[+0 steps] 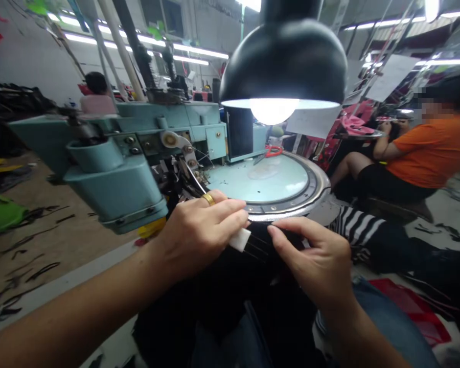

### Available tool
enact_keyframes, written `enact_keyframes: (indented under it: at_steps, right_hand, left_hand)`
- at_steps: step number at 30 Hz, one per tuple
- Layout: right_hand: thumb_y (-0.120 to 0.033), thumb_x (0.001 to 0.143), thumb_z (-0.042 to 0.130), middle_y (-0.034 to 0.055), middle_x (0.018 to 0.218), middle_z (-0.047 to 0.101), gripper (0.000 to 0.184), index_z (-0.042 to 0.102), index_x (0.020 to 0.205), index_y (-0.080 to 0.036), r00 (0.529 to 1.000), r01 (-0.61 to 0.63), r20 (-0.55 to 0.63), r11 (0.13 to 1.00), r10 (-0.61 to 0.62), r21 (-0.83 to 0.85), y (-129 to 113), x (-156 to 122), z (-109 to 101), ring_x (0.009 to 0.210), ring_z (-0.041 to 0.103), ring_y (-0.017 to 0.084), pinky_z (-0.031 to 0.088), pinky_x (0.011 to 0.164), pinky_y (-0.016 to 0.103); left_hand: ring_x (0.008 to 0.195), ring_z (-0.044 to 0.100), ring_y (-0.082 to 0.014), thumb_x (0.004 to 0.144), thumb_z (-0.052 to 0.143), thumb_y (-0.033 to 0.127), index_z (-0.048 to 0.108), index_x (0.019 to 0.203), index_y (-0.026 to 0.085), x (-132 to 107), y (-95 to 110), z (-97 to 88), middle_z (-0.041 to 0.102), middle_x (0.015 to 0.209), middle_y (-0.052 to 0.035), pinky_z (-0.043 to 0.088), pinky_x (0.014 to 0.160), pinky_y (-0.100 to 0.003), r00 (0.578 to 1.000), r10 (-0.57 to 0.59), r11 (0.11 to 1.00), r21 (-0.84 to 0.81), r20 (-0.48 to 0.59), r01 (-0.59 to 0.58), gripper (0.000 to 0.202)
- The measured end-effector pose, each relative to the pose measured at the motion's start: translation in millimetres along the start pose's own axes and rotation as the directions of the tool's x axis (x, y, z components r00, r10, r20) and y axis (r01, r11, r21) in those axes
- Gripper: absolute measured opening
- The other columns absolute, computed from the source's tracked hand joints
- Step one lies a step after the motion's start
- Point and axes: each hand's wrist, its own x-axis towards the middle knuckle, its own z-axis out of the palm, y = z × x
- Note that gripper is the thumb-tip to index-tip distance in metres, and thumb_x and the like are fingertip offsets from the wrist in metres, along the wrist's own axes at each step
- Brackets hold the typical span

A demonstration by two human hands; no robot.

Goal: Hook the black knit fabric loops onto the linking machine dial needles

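Work station in a garment workshop, head view. A round dial [315, 190] with a toothed metal rim and a pale green top formed the working surface, joined on the left to a pale blue machine body [115, 179]. A black lamp [283, 61] hung lit just above the dial, and red-handled scissors [272, 151] lay at the dial's far edge. Dark scraps littered the floor [34, 240] on the left; strip lights ran along the ceiling. A person in an orange shirt [429, 151] sat well to the right.

Dark fabric [230, 291] hung from the near rim of the dial into the lap. The left hand [199, 232], wearing a gold ring [209, 199], was closed on the white handle of a small pronged tool [240, 239], held just below the rim and over the fabric. The tool's long axis ran almost level, sloping slightly down to the right, its dark prongs pointing at the right hand [314, 260]. That hand pinched the fabric between forefinger and thumb, just beside the prong tips.
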Motion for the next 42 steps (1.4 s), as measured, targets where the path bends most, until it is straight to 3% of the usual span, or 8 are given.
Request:
enact_keyframes:
  at_steps: [21, 26, 29, 30, 32, 34, 36, 42]
  right_hand:
    - [-0.017, 0.083, 0.071, -0.0029, 0.073, 0.076, 0.007, 0.074, 0.080, -0.022, 0.997, 0.069, 0.039, 0.997, -0.071, 0.043, -0.7, 1.4, -2.8, 0.064, 0.071, 0.014, 0.055, 0.063, 0.021]
    - [-0.018, 0.083, 0.072, -0.0020, 0.073, 0.075, 0.006, 0.074, 0.079, -0.021, 0.999, 0.041, -0.009, 0.998, -0.041, 0.042, 3.5, 3.2, -0.3, 0.064, 0.069, 0.014, 0.055, 0.063, 0.022]
    - [-0.019, 0.084, 0.071, -0.0021, 0.073, 0.075, 0.006, 0.073, 0.079, -0.021, 0.999, 0.033, 0.002, 0.999, -0.033, 0.036, 4.8, 2.8, 2.2, 0.064, 0.069, 0.014, 0.054, 0.063, 0.022]
    - [-0.019, 0.084, 0.071, -0.0022, 0.073, 0.075, 0.006, 0.073, 0.079, -0.021, 0.999, 0.033, 0.004, 0.999, -0.033, 0.033, 4.4, 2.5, 2.8, 0.064, 0.069, 0.014, 0.054, 0.063, 0.022]
    - [-0.019, 0.084, 0.071, -0.0022, 0.073, 0.075, 0.007, 0.074, 0.078, -0.022, 0.999, 0.032, 0.003, 0.999, -0.032, 0.029, 2.3, 2.7, 4.1, 0.064, 0.069, 0.014, 0.055, 0.063, 0.022]
    - [-0.018, 0.084, 0.070, -0.0022, 0.072, 0.075, 0.008, 0.074, 0.077, -0.022, 0.999, 0.045, -0.009, 0.999, -0.045, 0.025, -1.3, 4.0, 5.5, 0.063, 0.069, 0.014, 0.055, 0.063, 0.022]
    - [-0.019, 0.084, 0.070, -0.0021, 0.069, 0.074, 0.009, 0.073, 0.076, -0.021, 0.999, 0.046, -0.028, 0.999, -0.046, 0.016, -4.1, 5.5, 6.7, 0.060, 0.068, 0.014, 0.054, 0.061, 0.022]
    - [-0.028, 0.081, 0.072, -0.0025, 0.058, 0.063, 0.010, 0.073, 0.073, -0.021, 0.990, -0.133, -0.050, 0.989, 0.130, -0.061, 21.9, -12.0, -2.5, 0.047, 0.054, 0.012, 0.045, 0.046, 0.022]
  left_hand:
    - [0.085, 0.072, -0.0180, 0.089, 0.061, 0.010, 0.070, 0.101, 0.015, -4.9, 1.7, -2.2, 0.078, 0.102, -0.0092, 0.058, 0.078, -0.030, 0.995, -0.095, 0.984, -0.154, -0.020, 0.091, 0.017]
    - [0.087, 0.072, -0.0222, 0.089, 0.066, 0.013, 0.070, 0.106, 0.014, -12.2, -3.1, -1.9, 0.077, 0.109, -0.0121, 0.060, 0.076, -0.036, 0.999, -0.033, 0.999, -0.021, -0.026, 0.032, 0.018]
    - [0.083, 0.072, -0.0233, 0.084, 0.076, 0.030, 0.071, 0.102, 0.017, -20.0, 8.4, -10.5, 0.077, 0.106, -0.0114, 0.060, 0.074, -0.035, 0.975, -0.201, 0.980, -0.023, -0.099, 0.199, 0.023]
    - [0.076, 0.072, -0.0212, 0.083, 0.075, 0.040, 0.071, 0.100, 0.018, -24.0, 16.9, -12.4, 0.078, 0.099, -0.0099, 0.060, 0.068, -0.032, 0.935, -0.327, 0.943, -0.110, -0.135, 0.314, 0.028]
    - [0.053, 0.065, -0.0141, 0.086, 0.062, 0.061, 0.066, 0.094, 0.019, -32.2, 38.5, -10.2, 0.075, 0.077, -0.0044, 0.053, 0.049, -0.024, 0.745, -0.662, 0.689, -0.453, -0.077, 0.566, 0.042]
    - [0.037, 0.053, -0.0094, 0.090, 0.044, 0.071, 0.057, 0.085, 0.019, -37.8, 59.7, 1.8, 0.067, 0.063, -0.0008, 0.038, 0.035, -0.019, 0.464, -0.851, 0.167, -0.712, 0.246, 0.683, 0.054]
    - [0.037, 0.052, -0.0092, 0.088, 0.045, 0.074, 0.057, 0.077, 0.017, -38.4, 72.3, 20.6, 0.065, 0.060, -0.0022, 0.035, 0.035, -0.018, 0.289, -0.806, -0.217, -0.711, 0.517, 0.668, 0.059]
    - [0.043, 0.058, -0.0120, 0.061, 0.076, 0.075, 0.070, 0.068, 0.011, -28.5, 50.6, 63.2, 0.068, 0.058, -0.0072, 0.044, 0.042, -0.021, 0.266, -0.703, -0.457, -0.705, 0.660, 0.543, 0.065]
